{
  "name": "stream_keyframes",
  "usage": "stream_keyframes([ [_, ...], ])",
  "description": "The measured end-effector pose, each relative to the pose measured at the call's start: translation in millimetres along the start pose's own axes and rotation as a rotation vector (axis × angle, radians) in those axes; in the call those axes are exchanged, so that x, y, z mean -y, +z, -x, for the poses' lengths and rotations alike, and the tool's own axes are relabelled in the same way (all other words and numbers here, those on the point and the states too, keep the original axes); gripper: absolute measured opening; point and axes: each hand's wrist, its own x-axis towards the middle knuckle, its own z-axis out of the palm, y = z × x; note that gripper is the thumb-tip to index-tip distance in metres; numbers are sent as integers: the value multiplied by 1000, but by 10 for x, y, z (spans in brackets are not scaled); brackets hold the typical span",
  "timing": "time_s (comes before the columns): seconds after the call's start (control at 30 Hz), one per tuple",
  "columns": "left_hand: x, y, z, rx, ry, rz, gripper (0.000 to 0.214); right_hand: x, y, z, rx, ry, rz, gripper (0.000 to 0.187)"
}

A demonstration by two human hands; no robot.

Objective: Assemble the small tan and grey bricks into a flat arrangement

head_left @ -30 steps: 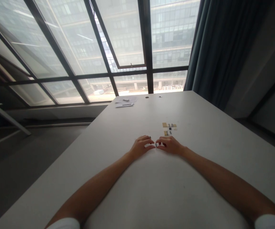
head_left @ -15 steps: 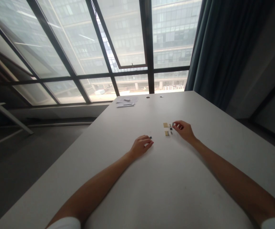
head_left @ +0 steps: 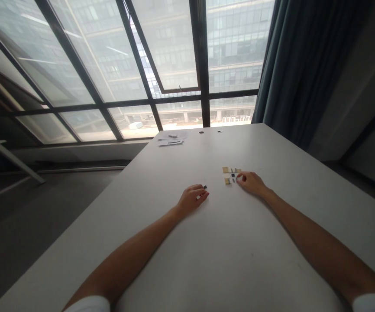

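Note:
On the white table (head_left: 181, 242), my left hand (head_left: 193, 196) rests with its fingers loosely bent and thumb and forefinger apart. A small black piece (head_left: 205, 187) lies at its fingertips. My right hand (head_left: 251, 183) is closed in a pinch at a small grey piece (head_left: 237, 179), partly hidden by the fingertips. Left of that hand are a yellowish block of small pieces (head_left: 225, 170), a second yellowish block (head_left: 227, 181), a black square piece (head_left: 233, 175) and a small dark bar (head_left: 233, 180). The pieces are too small to name.
Papers (head_left: 171, 141) with a dark pen-like thing lie at the far left of the table. A dark round disc (head_left: 201, 132) and a small dark-and-white item (head_left: 220, 131) are near the far edge. Windows stand beyond, with a blue curtain (head_left: 281, 65) at the right.
My right hand has moved a little nearer to me, from the upper row of pieces to beside the lower ones. More of the upper row now shows. The left hand has stayed put.

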Motion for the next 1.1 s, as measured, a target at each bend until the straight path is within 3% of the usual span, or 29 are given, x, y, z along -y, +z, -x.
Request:
stream_keyframes([
  [0.33,-1,-5,6,11,1,13,39,74,18,13,42,30,89,20],
  [1.1,-22,-6,3,35,-29,19,39,127,27,69,2,19,110,15],
])
